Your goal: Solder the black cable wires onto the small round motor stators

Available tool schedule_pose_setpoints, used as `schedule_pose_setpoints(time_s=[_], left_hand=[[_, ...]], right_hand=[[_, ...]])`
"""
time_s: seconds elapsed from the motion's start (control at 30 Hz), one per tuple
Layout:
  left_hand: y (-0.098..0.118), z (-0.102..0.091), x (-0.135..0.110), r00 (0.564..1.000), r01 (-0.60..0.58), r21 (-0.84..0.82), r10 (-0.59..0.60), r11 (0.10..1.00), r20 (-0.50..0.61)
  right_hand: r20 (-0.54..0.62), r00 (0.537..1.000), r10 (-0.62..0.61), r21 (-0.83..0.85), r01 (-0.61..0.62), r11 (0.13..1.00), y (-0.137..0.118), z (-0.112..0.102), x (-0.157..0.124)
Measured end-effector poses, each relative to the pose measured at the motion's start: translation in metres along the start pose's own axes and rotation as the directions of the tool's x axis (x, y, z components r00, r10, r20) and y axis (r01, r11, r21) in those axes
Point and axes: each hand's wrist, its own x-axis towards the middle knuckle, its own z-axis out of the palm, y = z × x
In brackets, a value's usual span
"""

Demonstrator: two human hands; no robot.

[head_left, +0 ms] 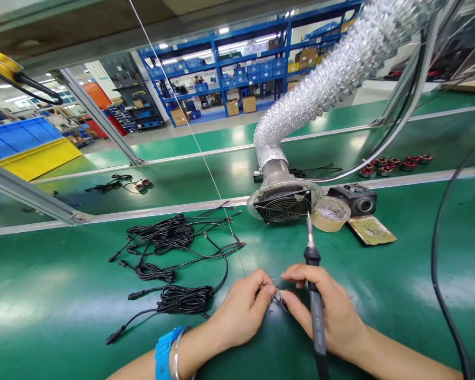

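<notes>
My left hand [247, 306] is closed in a pinch, wearing a blue band and a silver bangle at the wrist. A thin solder wire [209, 169] hangs from above and runs down to its fingers. My right hand [328, 306] grips a soldering iron [315, 301], its metal tip pointing up and away. Between the two hands, at the right thumb and the left fingertips, is a small round part [285, 302], mostly covered by fingers. Left of my hands lie coiled black cables [186, 299], some with bare wire ends.
Beyond my hands stands a fume extractor fan [285, 207] on a silver duct [309, 100]. Beside it are a tape roll [331, 214], a black soldering stand [356, 199] and a yellow sponge [372, 230]. Small round coils [396, 164] lie farther back. A black cord [439, 274] hangs at right.
</notes>
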Motion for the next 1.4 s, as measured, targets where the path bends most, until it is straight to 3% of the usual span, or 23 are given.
schedule_pose_setpoints(time_s=[0.07, 0.17, 0.33, 0.47, 0.67, 0.77, 0.83, 0.93, 1.1, 1.17, 1.3, 1.4], left_hand=[[0.003, -0.001, -0.001, 1.000, -0.006, 0.073, 0.005, 0.997, 0.023], [0.006, 0.000, -0.001, 0.998, -0.008, 0.129, 0.001, 0.992, 0.056], [0.006, -0.003, -0.001, 0.998, -0.024, 0.142, 0.015, 0.990, 0.065], [0.005, -0.007, -0.002, 0.997, -0.027, 0.117, 0.018, 0.993, 0.076], [-0.001, -0.005, 0.000, 0.987, 0.062, -0.115, -0.043, 0.991, 0.154], [-0.008, -0.002, 0.001, 0.988, 0.096, -0.227, -0.065, 0.969, 0.138], [-0.012, 0.000, 0.000, 0.992, 0.103, -0.245, -0.084, 0.964, 0.090], [-0.016, 0.001, -0.002, 0.993, 0.113, -0.241, -0.105, 0.964, 0.044], [-0.014, 0.000, -0.003, 0.989, 0.148, -0.226, -0.143, 0.963, 0.038], [-0.013, 0.000, -0.003, 0.989, 0.146, -0.228, -0.139, 0.963, 0.044], [-0.013, 0.001, -0.001, 0.989, 0.145, -0.223, -0.137, 0.964, 0.050], [-0.014, 0.002, -0.001, 0.990, 0.143, -0.217, -0.136, 0.966, 0.045]], right_hand=[[-0.012, 0.993, -0.118, -0.001, 0.118, 0.993, 0.002, -0.003, 0.006], [0.071, 0.976, -0.205, 0.043, 0.203, 0.978, 0.003, -0.007, 0.012], [0.151, 0.976, -0.158, 0.001, 0.160, 0.987, 0.005, -0.012, 0.012], [0.224, 0.954, -0.198, 0.018, 0.199, 0.980, 0.011, -0.015, 0.010], [0.248, 0.929, -0.275, -0.035, 0.292, 0.956, 0.015, -0.013, 0.005], [0.262, 0.924, -0.278, -0.026, 0.295, 0.955, 0.013, -0.011, 0.003], [0.256, 0.940, -0.225, -0.017, 0.237, 0.971, 0.008, -0.014, 0.002], [0.191, 0.980, -0.052, 0.010, 0.051, 0.999, -0.004, -0.027, 0.000], [0.077, 0.988, 0.135, -0.040, -0.132, 0.990, -0.025, -0.053, -0.007], [0.029, 0.981, 0.190, -0.023, -0.189, 0.982, -0.024, -0.055, -0.013], [-0.082, 0.928, 0.364, 0.180, -0.345, 0.921, -0.010, -0.045, -0.030], [-0.112, 0.904, 0.414, 0.258, -0.376, 0.890, -0.002, -0.038, -0.039]])
